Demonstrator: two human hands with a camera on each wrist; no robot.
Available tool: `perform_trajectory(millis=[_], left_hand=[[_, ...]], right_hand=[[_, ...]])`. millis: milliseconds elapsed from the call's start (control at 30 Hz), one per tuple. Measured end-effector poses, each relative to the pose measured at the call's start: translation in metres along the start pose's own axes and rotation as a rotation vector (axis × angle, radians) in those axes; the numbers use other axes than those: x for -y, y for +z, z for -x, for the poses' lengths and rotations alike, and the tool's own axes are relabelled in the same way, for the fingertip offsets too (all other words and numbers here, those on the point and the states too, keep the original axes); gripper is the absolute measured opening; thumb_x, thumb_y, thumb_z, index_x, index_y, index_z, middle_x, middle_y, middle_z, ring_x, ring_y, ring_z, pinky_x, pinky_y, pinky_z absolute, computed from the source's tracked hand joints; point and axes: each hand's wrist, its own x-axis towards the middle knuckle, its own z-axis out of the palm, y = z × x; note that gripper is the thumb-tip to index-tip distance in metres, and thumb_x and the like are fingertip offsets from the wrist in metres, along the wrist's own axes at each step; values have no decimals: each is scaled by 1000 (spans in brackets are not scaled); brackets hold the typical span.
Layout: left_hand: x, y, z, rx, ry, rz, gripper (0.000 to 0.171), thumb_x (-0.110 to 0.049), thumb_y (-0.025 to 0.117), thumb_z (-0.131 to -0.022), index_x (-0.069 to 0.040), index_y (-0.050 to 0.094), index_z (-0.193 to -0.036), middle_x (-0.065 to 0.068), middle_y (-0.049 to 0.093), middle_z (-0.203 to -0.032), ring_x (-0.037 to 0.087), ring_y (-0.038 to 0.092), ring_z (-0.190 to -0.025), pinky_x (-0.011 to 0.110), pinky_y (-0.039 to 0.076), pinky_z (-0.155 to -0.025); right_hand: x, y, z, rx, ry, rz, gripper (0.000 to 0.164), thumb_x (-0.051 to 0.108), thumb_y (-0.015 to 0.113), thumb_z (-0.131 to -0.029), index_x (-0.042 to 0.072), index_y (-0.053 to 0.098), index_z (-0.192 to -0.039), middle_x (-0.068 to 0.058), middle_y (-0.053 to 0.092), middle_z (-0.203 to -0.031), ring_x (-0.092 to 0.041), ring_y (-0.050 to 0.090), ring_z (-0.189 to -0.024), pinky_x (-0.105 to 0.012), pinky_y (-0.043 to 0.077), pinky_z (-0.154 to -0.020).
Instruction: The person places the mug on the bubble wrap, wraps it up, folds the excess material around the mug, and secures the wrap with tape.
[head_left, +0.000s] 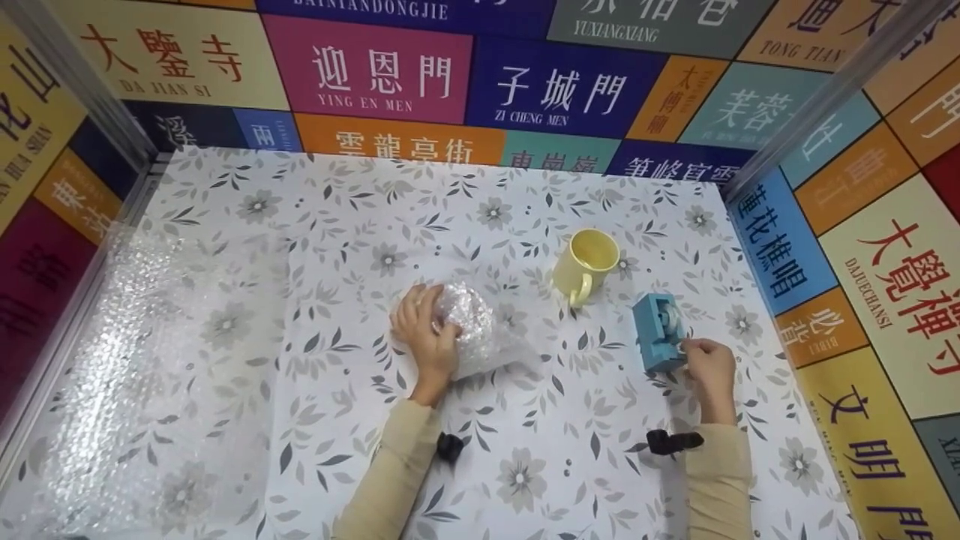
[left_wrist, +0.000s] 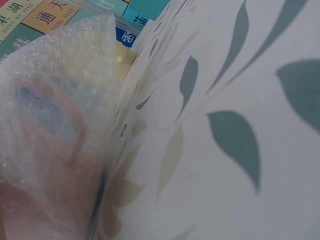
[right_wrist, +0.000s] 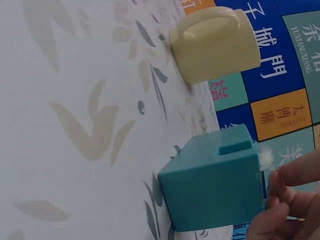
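A rounded bundle of bubble wrap (head_left: 472,322) lies mid-table, with a loose end spreading to its right. My left hand (head_left: 427,330) holds it from the left, fingers curved over its top. Through the wrap in the left wrist view (left_wrist: 60,100), a pinkish curved band shows, like a handle; the rest of the contents is blurred. To the right stands a teal tape dispenser (head_left: 654,334) with a clear roll. My right hand (head_left: 711,367) is at its cutting edge, thumb and finger pinching the tape end; the tape (right_wrist: 272,182) itself is barely visible.
A yellow mug (head_left: 581,266) stands upright behind the dispenser, its handle toward me. A large flat sheet of bubble wrap (head_left: 135,375) covers the table's left side. Panels with printed signs (head_left: 390,71) border the floral tabletop (head_left: 517,480) at the back and sides.
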Motion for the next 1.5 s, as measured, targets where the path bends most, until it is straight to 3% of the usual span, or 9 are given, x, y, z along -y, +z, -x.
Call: perform_trajectory(millis=[233, 433, 667, 833, 1000, 1167, 1267, 1367, 1500], left_hand=[[0, 2, 2, -27, 23, 15, 47, -15, 45, -63, -11, 59, -107, 16, 50, -117, 30, 39, -111, 49, 17, -97], [1, 2, 2, -27, 18, 14, 48, -15, 45, -62, -11, 59, -108, 15, 50, -117, 30, 40, -112, 51, 17, -96], [1, 1, 1, -20, 3, 10, 48, -16, 46, -62, -12, 59, -108, 14, 49, -117, 28, 39, -111, 50, 17, -95], [0, 1, 2, -9, -10, 7, 48, -17, 46, -63, -11, 59, -109, 12, 49, -119, 29, 39, -113, 50, 16, -96], [-1, 0, 1, -3, -8, 10, 48, -17, 47, -63, -11, 59, -108, 15, 50, -118, 29, 39, -112, 50, 16, -98], [-2, 0, 1, -2, 2, 12, 49, -16, 46, -61, -11, 59, -108, 14, 50, -117, 29, 39, -111, 49, 15, -99], [0, 1, 1, -4, 12, 17, 49, -16, 45, -61, -11, 59, -108, 15, 50, -116, 29, 39, -111, 48, 16, -99], [2, 1, 1, -12, 27, 20, 48, -16, 45, -62, -10, 59, -107, 17, 51, -113, 30, 40, -110, 48, 17, -98], [2, 0, 1, -26, 41, 15, 47, -16, 45, -62, -10, 60, -107, 17, 52, -113, 31, 41, -109, 49, 18, -97]], right_hand=[[-3, 0, 7, -37, 15, -87, 33, 17, 44, -91, -11, 57, -104, -16, 56, -98, -12, 59, -64, -25, 50, -59], [-9, 3, 15, -116, 21, -180, 28, 14, 43, -90, -9, 58, -97, -4, 56, -78, -9, 59, -61, -21, 48, -56], [-17, 9, 24, -143, -25, -352, 28, 11, 47, -91, -14, 60, -99, -3, 61, -68, -12, 63, -66, -19, 50, -63], [-24, 7, 28, -102, -36, -469, 30, 10, 44, -93, -15, 57, -103, 1, 64, -74, -9, 64, -70, -18, 50, -70], [-57, 8, 8, -23, -64, -680, 24, 11, 47, -93, -10, 58, -90, -1, 66, -93, -13, 65, -80, -21, 48, -77], [-63, 3, 12, 75, -159, -730, 20, 0, 40, -90, -10, 53, -79, -1, 65, -103, -17, 65, -88, -24, 47, -80], [-92, 6, -9, 144, -247, -799, 21, 0, 42, -90, -8, 56, -77, -5, 63, -107, -20, 65, -89, -25, 48, -79], [-107, 12, -21, 69, -279, -760, 22, 7, 52, -90, -5, 59, -73, -7, 64, -96, -17, 66, -81, -22, 51, -71], [-84, 15, -2, -171, -286, -384, 34, 23, 65, -83, -3, 60, -61, -1, 66, -82, -5, 61, -74, -14, 45, -61]])
